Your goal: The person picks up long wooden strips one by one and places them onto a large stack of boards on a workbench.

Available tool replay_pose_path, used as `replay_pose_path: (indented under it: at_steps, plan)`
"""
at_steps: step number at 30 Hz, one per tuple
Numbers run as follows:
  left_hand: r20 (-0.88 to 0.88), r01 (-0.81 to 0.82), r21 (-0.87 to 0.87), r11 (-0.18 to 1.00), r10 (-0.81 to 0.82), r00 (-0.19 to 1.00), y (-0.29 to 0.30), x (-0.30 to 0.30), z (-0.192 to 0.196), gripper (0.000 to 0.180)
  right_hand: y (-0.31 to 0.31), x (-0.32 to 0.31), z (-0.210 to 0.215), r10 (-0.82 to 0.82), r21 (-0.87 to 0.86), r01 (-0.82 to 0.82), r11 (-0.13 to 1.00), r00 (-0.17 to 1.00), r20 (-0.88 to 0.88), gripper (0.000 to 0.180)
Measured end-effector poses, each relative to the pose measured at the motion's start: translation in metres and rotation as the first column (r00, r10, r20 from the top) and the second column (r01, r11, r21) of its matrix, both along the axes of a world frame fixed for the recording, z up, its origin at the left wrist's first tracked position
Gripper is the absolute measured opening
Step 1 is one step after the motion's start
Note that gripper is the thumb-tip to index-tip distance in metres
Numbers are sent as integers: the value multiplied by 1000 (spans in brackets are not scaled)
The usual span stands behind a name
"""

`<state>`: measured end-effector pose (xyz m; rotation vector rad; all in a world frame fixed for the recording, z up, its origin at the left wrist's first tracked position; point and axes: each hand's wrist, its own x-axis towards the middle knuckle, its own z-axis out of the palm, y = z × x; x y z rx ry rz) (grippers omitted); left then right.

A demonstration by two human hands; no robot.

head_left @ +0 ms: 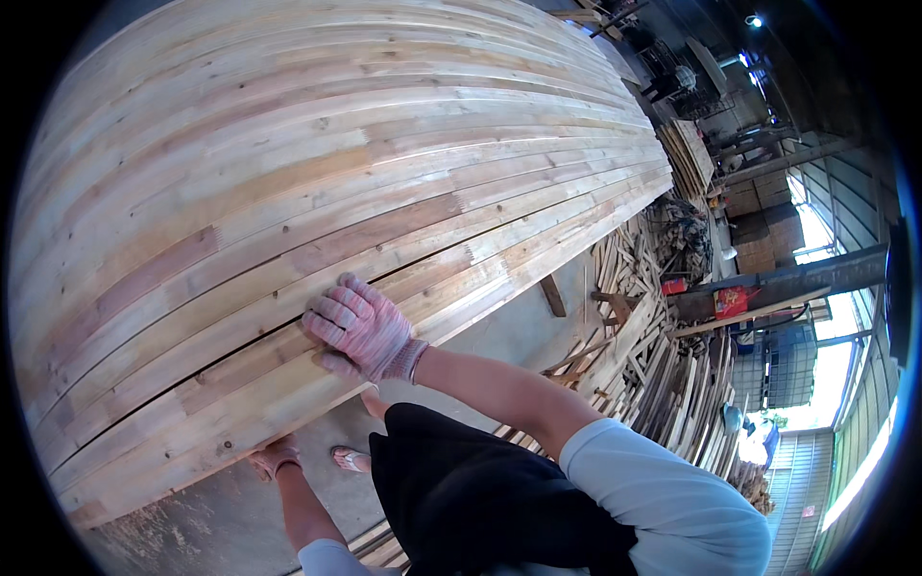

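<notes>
Long pale wooden boards (317,197), joined from finger-jointed strips, lie side by side in a wide raised layer. My right hand (363,328), in a pinkish-white knit glove, rests on top of the boards near the close edge. Its fingers lie across the wood beside a dark gap between two boards, with the thumb apart from them. Lower and to the left, my left hand (276,456), also gloved, touches the near edge of the outermost board (226,444) from below. The board hides most of that hand's fingers.
Loose wood strips and offcuts (672,374) are heaped on the floor to the right. Beyond stand a metal post (797,278), a caged white tank (776,370) and stacked brown boxes (765,238). My sandalled foot (351,458) is close below the boards.
</notes>
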<state>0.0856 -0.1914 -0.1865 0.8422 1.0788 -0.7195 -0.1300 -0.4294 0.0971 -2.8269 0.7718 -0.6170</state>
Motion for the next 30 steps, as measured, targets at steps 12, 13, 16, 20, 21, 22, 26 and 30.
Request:
replay_pose_path:
  at_steps: [12,13,16,20,21,22,26,30]
  plan:
    - [442,305,512,803,-550,708,5,-3,23,27,1,-6,-4,-19,22,19,1000,1000,18,56]
    - [353,365,516,775,-580,734,4,-5,15,26,1,-6,-6,-7,39,5,999,1000,28,56]
    - [303,381,335,862,-481,822,9,-7,9,30,0,-4,-9,-15,-17,15,1000,1000,23,54]
    - [303,452,514,729,-647,700,20,-19,34,29,7,-3,0,-42,-56,45,997,998,55,51]
    - [297,427,551,717,-647,702,18,-20,41,27,11,-8,2,-23,1,23,1000,997,74,49]
    - [361,410,554,724,-653,666,17,-22,47,26,20,-20,4,-8,97,11,995,999,-32,47]
    - [294,442,555,705,-663,688,13,-24,55,27,82,-92,-10,312,291,-246,925,927,-209,47]
    - [265,513,559,651,-727,634,20,-24,49,37,91,-174,-90,-167,84,265,961,791,-588,55]
